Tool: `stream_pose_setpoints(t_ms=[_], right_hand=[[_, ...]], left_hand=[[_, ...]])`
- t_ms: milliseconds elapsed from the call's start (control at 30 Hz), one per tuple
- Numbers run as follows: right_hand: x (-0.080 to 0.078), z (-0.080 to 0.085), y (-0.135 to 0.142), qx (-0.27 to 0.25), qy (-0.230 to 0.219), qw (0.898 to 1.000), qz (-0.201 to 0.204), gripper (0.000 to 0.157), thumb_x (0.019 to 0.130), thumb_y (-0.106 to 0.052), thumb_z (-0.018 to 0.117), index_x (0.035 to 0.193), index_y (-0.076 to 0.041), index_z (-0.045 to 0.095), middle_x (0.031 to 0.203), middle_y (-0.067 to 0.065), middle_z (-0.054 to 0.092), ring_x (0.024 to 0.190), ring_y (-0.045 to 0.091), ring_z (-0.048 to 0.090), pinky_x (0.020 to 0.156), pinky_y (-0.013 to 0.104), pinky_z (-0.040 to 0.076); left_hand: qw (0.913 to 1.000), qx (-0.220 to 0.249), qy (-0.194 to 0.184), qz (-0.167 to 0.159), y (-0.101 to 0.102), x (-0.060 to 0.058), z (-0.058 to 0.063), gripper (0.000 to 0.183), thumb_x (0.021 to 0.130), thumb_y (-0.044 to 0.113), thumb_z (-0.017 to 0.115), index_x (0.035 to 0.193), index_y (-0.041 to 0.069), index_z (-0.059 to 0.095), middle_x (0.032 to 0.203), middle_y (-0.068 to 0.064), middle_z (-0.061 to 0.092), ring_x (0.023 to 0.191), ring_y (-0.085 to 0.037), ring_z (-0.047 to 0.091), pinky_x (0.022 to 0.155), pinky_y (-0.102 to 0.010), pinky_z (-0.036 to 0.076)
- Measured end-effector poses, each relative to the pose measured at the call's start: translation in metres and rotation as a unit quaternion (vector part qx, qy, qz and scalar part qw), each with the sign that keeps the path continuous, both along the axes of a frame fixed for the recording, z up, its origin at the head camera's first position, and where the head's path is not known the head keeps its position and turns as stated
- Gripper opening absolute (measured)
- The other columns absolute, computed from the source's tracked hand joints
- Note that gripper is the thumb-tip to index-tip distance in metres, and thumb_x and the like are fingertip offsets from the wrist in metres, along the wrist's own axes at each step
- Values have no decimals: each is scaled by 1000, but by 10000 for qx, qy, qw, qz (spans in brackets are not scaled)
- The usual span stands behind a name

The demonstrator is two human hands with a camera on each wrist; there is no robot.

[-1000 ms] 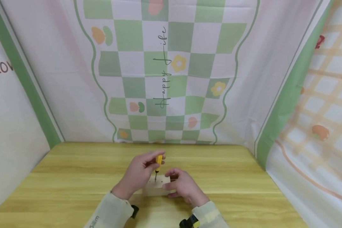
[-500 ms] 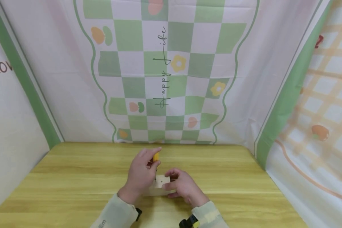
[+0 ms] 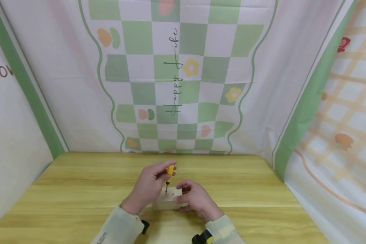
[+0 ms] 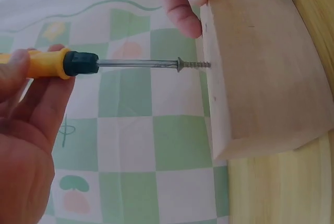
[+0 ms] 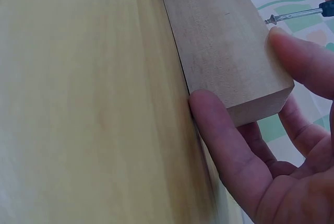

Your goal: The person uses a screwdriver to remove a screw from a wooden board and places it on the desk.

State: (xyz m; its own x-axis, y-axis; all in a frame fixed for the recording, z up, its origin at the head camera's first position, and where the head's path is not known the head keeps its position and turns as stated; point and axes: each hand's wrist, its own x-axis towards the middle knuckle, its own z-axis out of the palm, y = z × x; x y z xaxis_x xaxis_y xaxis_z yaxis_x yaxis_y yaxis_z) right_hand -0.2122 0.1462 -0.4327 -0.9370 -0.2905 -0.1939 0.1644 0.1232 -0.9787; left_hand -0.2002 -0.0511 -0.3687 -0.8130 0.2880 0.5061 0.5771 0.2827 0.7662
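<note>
Screwdriver (image 4: 81,63): yellow and black, nearly upright, its tip meeting the head of a screw (image 4: 195,65)
Screw: upright in the top face of the block (image 4: 271,67), part of its thread showing
Block: pale wood, on the table (image 3: 79,189) between both hands
Left hand (image 3: 147,183): thumb and fingers pinching the screwdriver's handle (image 4: 49,63)
Right hand (image 3: 197,199): fingers bent around the block's right end, gripping it
Sleeves (image 3: 117,223): pale, the left one lettered
Backdrop (image 3: 189,93): green-and-white checks with flowers behind the table, reading "Happy Life"
</note>
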Motion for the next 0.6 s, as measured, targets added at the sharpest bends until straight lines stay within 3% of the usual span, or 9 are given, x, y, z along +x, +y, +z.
stream_pose_setpoints(t_ms=[200,400,500,600], right_hand=[[-1,0,0,32,-27,10000,1,42,80,0,81,116,-1,61,121,18,55,93,30,61,68,48,59],[-1,0,1,10,-31,10000,-10,41,79,0,81,115,-2,61,120,17,55,93,31,62,68,48,59],[-1,-1,1,-26,-31,10000,6,41,80,-1,81,115,-1,61,120,17,55,92,30,62,67,48,59],[-1,-1,0,-46,-41,10000,10,41,80,-1,81,115,-1,60,121,17,55,92,30,62,67,48,59]], left_hand=[[9971,72,74,751,5,2,1,41,87,-1,74,125,16,71,101,2,68,87,-10,65,74,-28,57],[9822,-479,1275,1291,12,0,-7,42,84,-2,77,124,10,69,86,3,50,74,-10,53,65,-25,54],[9828,-511,1368,1129,12,1,-6,45,85,-4,76,126,12,69,87,3,50,74,-9,55,66,-24,54],[9913,-443,1033,680,9,2,-3,45,88,-5,73,128,17,68,100,5,60,89,-11,60,76,-27,56]])
